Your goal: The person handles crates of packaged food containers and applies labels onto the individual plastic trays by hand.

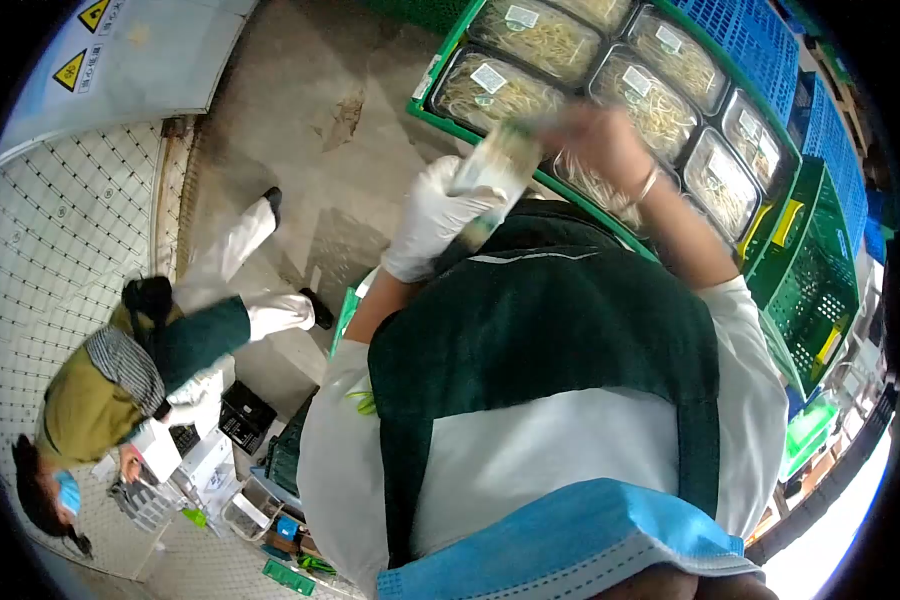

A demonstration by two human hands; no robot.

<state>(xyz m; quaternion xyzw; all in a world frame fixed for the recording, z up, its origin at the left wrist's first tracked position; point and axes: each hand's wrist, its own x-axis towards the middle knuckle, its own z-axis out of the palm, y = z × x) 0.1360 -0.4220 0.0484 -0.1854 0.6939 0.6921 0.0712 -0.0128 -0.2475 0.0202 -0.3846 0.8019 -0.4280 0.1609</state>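
Observation:
My left hand (438, 218), in a white glove, is closed around a pack of bean sprouts (510, 162), held tilted in front of my apron. My right hand (610, 150), bare with a band at the wrist, is at the pack's upper end, over the crate. Its fingers are smeared by motion, so I cannot tell whether they grip the pack. Beneath and beyond it, a green crate (425, 108) holds several black trays of bean sprouts (495, 88) with clear covers and white labels.
Green crates (815, 270) with yellow handles and blue crates (745, 40) stand to the right. On the left, a co-worker (100, 385) in a mask and green apron is beside a table with a white device (205, 460). Concrete floor (310, 130) lies between us.

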